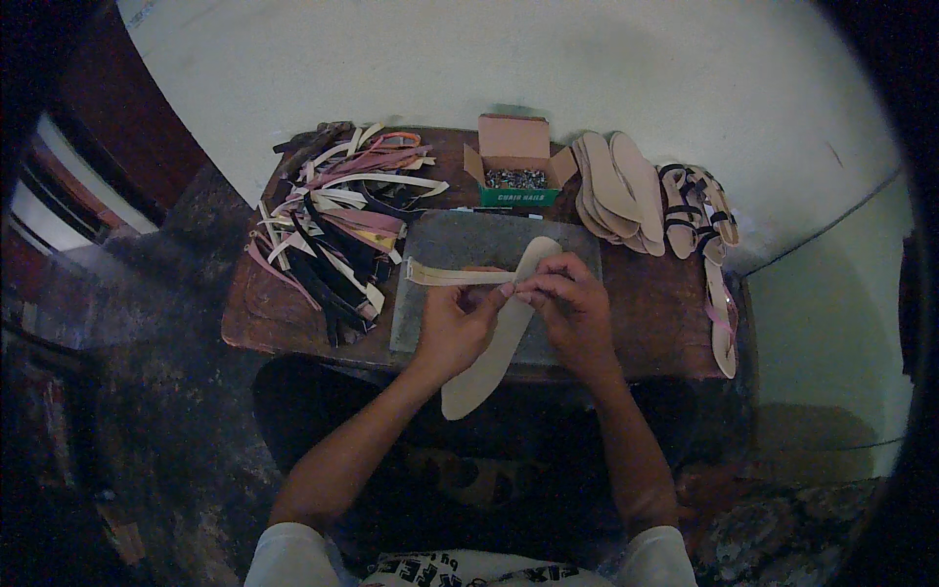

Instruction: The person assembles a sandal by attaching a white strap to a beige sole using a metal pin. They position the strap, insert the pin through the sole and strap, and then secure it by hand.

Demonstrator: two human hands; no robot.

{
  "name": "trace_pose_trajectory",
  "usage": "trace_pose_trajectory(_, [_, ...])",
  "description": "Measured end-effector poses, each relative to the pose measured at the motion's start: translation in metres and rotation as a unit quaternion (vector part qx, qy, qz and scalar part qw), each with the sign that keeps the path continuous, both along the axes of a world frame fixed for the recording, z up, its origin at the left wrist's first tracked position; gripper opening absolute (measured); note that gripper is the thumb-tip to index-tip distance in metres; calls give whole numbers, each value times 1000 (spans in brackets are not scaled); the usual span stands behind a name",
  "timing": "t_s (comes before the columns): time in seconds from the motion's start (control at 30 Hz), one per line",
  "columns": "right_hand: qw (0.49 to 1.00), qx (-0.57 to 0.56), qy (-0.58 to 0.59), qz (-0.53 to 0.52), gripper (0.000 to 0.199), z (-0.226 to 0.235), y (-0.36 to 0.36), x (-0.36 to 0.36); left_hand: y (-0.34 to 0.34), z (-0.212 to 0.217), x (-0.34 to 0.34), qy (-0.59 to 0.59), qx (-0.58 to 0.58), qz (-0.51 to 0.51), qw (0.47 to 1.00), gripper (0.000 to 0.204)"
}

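Sole: one beige sandal sole (494, 357), at the middle of the worktop (665, 347), partly over the grey slab (423, 235). Long axis slants from lower left to upper right; the lower end juts past the worktop's near edge.

Strap: cream strap (455, 278) lies crosswise to that axis, its loose end out to the left, its right end at the sole's upper part.

Left hand (458, 328): left of the sole, thumb and fingers pinching the strap near the sole's edge.

Right hand (577, 308): over the sole from its right side; fingers pressed together at the strap's right end. Contents of this pinch hidden; cannot tell.

Key relation: both sets of fingertips nearly meet where strap and sole cross. The left hand is nearer the strap's length, the right hand nearer the sole's upper tip.
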State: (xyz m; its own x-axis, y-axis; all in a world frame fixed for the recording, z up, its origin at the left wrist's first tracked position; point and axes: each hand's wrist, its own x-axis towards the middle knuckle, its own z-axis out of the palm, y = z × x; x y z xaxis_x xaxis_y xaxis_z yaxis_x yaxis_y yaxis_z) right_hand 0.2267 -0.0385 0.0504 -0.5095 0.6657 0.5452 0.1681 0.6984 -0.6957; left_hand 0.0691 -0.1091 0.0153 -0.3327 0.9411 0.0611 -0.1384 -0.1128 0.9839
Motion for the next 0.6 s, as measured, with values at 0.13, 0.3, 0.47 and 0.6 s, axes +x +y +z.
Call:
trace_pose_trajectory(0.13, [1000,2,8,4,16,-3,2,0,-1,4,0,11,-9,-5,1000,17])
trace_pose_trajectory(0.3, [1000,0,-10,4,16,-4,2,0,-4,7,-2,-10,-47,-20,999,16])
trace_pose_trajectory(0.47, [1000,-8,-5,0,16,-2,1,0,-2,2,0,9,-19,-9,1000,16])
trace_pose_trajectory(0.6, [1000,-15,-10,-2,17,-3,1,2,-4,9,2,12,-36,-5,999,18])
